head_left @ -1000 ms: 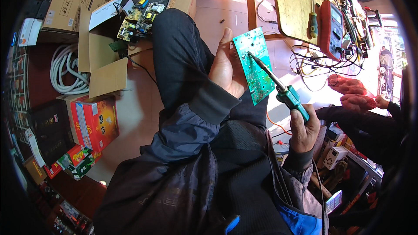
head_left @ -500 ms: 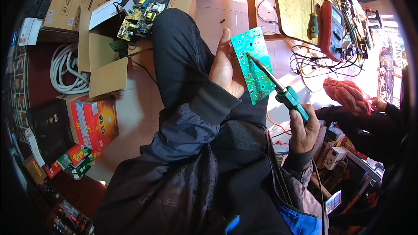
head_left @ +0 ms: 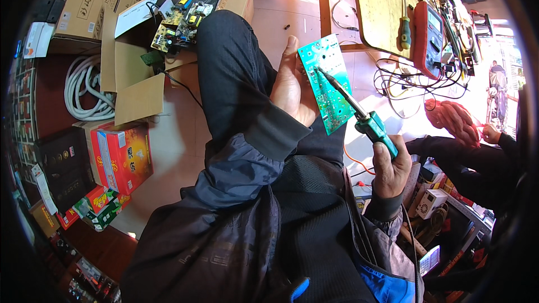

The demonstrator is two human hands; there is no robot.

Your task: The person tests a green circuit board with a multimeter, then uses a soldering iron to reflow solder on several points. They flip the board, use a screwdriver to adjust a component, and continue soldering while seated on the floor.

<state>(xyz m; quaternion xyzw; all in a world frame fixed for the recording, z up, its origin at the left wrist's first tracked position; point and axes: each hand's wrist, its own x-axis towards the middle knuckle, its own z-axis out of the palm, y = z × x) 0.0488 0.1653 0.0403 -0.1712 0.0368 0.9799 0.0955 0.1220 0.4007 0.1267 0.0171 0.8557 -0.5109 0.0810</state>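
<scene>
My left hand [head_left: 292, 91] grips a green circuit board [head_left: 332, 92] by its left edge, thumb pointing up along that side and the other fingers hidden behind it. The board is tilted, its solder side facing me, above my lap. In my right hand [head_left: 392, 165] is a soldering iron [head_left: 371, 126] with a green handle, fingers wrapped round the grip. Its thin dark tip reaches up and left to the upper left part of the board, at or very near the solder joints. Whether it touches cannot be told.
A wooden bench [head_left: 382, 14] at the upper right bears a screwdriver [head_left: 405, 28] and a red multimeter [head_left: 430, 39]. Dark cables [head_left: 401, 81] hang below. At the left stand an opened carton [head_left: 137, 98] with more circuit boards [head_left: 188, 19], and a white hose [head_left: 84, 90]. Another person's hand [head_left: 492, 134] shows at the right.
The circuit board has tilted slightly and catches more glare. The iron's tip has shifted a little up and left on it. At the right, the other person's red bundle has moved slightly right.
</scene>
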